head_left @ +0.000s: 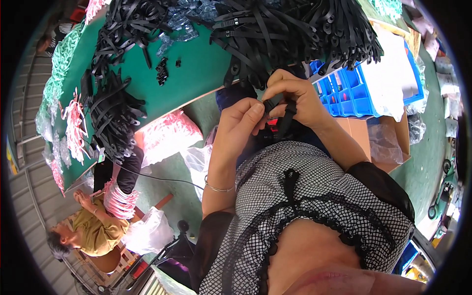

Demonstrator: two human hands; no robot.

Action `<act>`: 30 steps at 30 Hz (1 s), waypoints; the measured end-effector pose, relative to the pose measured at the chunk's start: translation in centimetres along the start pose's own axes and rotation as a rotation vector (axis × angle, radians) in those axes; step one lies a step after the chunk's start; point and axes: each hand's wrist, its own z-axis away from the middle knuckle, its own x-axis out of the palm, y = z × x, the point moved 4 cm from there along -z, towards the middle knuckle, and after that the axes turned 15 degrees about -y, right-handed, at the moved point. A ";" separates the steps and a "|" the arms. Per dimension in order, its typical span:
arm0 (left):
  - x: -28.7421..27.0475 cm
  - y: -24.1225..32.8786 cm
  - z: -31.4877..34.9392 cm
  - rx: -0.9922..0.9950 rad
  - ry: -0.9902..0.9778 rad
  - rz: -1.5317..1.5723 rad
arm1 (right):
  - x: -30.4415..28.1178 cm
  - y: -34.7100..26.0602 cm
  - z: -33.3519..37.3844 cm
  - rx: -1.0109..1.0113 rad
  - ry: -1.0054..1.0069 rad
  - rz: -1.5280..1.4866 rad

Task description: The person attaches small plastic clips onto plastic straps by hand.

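Pinching one black strap (pixel 281 114) between left hand (pixel 239 129) and right hand (pixel 295 98), both clamped on it; loose end below the grip could slip free if fingers relax.

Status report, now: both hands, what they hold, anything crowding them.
Left hand and right hand both pinch one black strap above the lap. Heap of black straps on the green table close behind the hands. Nothing between them.
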 end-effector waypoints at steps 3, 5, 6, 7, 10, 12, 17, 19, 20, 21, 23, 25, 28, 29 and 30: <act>0.2 -0.1 -0.1 0.038 -0.005 0.066 | 0.1 0.7 0.1 -0.056 0.037 -0.103; 0.1 -0.4 -0.2 0.044 -0.012 0.132 | 0.5 0.8 0.0 -0.148 0.056 -0.235; 0.1 -0.6 -0.2 0.050 -0.021 0.197 | 0.4 0.9 0.1 -0.149 0.055 -0.234; 0.0 -0.8 -0.2 0.052 -0.019 0.198 | 0.4 1.2 0.1 -0.116 0.040 -0.238; 0.2 -1.2 -0.3 0.102 -0.022 0.342 | 0.7 1.3 -0.1 -0.093 0.051 -0.262; 0.0 -1.6 -0.3 0.098 0.053 0.355 | 0.7 1.4 -0.1 -0.105 0.078 -0.281; -0.5 -1.7 -0.1 0.085 0.050 0.323 | 0.9 1.3 0.0 -0.056 0.093 -0.154; -0.6 -1.8 -0.1 0.082 0.034 0.298 | 0.9 1.3 0.0 -0.079 0.083 -0.178; -0.7 -1.8 -0.1 0.101 0.017 0.300 | 1.0 1.3 0.0 -0.101 0.074 -0.203; -0.7 -1.8 -0.2 0.121 0.000 0.302 | 1.0 1.2 0.0 -0.103 0.074 -0.202; -0.7 -1.9 -0.2 0.122 -0.006 0.326 | 1.3 1.2 -0.2 -0.099 0.058 -0.316; -0.8 -2.1 -0.2 0.122 -0.014 0.350 | 1.4 1.3 -0.1 -0.105 0.059 -0.317; -0.9 -2.5 -0.5 0.125 -0.073 0.391 | 1.1 1.2 -0.2 -0.105 0.079 -0.282; -0.8 -2.5 -0.6 0.176 -0.088 0.477 | 0.9 1.1 -0.2 -0.098 0.096 -0.246; -0.7 -2.5 -0.8 0.225 -0.104 0.564 | 0.8 1.1 -0.2 -0.098 0.101 -0.245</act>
